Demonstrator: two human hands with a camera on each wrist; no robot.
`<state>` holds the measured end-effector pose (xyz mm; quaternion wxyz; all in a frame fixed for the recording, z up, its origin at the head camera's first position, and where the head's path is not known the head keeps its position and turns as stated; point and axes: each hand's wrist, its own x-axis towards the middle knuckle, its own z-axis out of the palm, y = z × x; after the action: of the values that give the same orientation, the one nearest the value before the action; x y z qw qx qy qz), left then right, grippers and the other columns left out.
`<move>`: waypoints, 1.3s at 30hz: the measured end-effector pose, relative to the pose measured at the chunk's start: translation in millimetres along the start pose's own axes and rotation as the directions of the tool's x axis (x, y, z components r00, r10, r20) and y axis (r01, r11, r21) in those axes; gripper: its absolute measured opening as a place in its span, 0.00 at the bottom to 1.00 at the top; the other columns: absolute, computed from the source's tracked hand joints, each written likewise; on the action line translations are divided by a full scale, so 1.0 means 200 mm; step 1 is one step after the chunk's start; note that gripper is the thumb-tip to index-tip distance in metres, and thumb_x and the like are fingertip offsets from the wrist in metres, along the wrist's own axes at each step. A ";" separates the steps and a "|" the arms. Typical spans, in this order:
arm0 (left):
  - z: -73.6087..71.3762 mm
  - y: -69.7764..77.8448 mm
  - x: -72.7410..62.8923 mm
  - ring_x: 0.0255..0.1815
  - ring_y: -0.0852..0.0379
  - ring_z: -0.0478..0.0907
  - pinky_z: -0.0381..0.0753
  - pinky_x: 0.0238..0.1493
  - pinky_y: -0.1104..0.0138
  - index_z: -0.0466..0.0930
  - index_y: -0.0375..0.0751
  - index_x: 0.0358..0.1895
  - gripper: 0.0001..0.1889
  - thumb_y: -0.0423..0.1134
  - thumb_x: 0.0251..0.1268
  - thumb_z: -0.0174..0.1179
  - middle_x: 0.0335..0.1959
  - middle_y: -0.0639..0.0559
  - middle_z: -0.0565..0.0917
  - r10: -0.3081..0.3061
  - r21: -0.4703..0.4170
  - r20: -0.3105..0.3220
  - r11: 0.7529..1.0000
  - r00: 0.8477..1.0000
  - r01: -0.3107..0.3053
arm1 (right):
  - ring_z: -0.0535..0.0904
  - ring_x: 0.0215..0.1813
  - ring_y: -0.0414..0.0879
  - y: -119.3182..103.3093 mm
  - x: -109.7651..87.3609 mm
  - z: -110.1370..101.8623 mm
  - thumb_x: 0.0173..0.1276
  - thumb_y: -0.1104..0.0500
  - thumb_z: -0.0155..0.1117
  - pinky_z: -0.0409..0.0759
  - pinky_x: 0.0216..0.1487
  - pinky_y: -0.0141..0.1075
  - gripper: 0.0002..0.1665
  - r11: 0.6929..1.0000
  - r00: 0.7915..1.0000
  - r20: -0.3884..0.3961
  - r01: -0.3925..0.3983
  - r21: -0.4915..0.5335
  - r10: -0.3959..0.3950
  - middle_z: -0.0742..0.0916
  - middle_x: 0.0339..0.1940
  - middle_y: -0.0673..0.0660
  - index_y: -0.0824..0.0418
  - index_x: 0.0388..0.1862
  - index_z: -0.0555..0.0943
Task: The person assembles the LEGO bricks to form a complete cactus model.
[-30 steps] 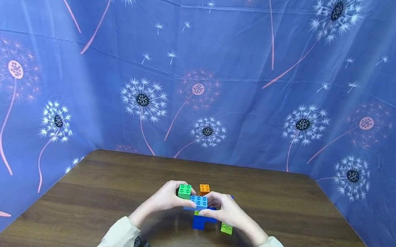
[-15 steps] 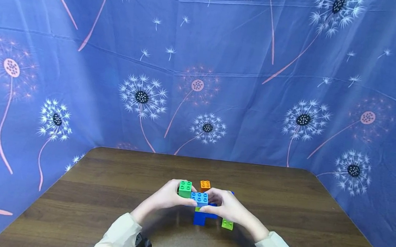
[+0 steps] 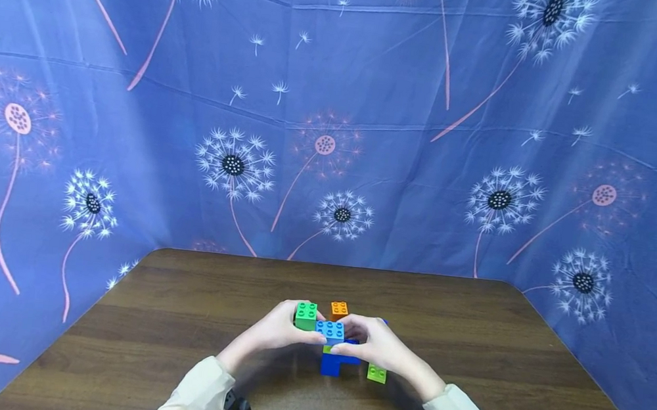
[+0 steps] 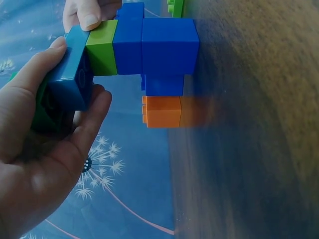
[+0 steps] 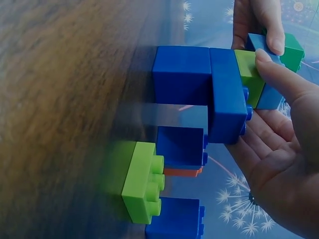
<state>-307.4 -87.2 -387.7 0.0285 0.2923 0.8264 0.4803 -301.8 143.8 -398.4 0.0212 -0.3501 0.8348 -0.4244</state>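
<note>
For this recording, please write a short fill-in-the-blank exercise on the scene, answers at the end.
The left hand grips the light-blue brick between its fingers and ____.
The green brick is nearer the ____ hand.
The orange brick stands on the wooden ____.
The lower lime brick has its studs facing ____.

Missing words: thumb; left; table; up.

The blocks (image 4: 169, 47) look smooth, glossy plastic; the desk (image 3: 174, 322), wood-grained (with a faint sheen); the backdrop (image 3: 409, 173), creased cloth.
</note>
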 end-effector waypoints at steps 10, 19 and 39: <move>0.00 0.00 0.00 0.26 0.66 0.74 0.76 0.31 0.71 0.81 0.40 0.44 0.19 0.48 0.52 0.69 0.31 0.55 0.83 0.004 0.005 0.014 1.000 1.000 -0.004 | 0.82 0.43 0.39 -0.01 -0.01 -0.03 0.59 0.51 0.68 0.80 0.48 0.40 0.22 0.998 0.998 0.030 0.055 -0.012 -0.055 0.86 0.41 0.52 0.59 0.50 0.78; 0.00 -0.01 0.00 0.24 0.68 0.71 0.74 0.30 0.72 0.82 0.42 0.43 0.16 0.47 0.53 0.69 0.28 0.57 0.83 0.027 0.031 0.021 0.999 0.999 -0.027 | 0.82 0.46 0.44 0.02 -0.05 -0.06 0.59 0.47 0.68 0.79 0.50 0.39 0.25 0.992 0.999 0.039 -0.002 -0.128 0.007 0.86 0.44 0.50 0.58 0.51 0.78; 0.00 0.01 -0.01 0.26 0.66 0.73 0.73 0.30 0.72 0.81 0.37 0.43 0.16 0.41 0.53 0.69 0.30 0.52 0.84 -0.002 0.010 -0.001 1.000 1.000 0.002 | 0.81 0.49 0.54 0.13 -0.14 -0.15 0.57 0.50 0.70 0.79 0.49 0.44 0.29 0.992 0.998 0.059 0.013 -0.127 -0.006 0.85 0.48 0.58 0.64 0.53 0.78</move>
<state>-304.6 -86.6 -386.9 0.0272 0.2915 0.8292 0.4762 -305.0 191.3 -404.6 0.0212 -0.3669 0.8575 -0.3601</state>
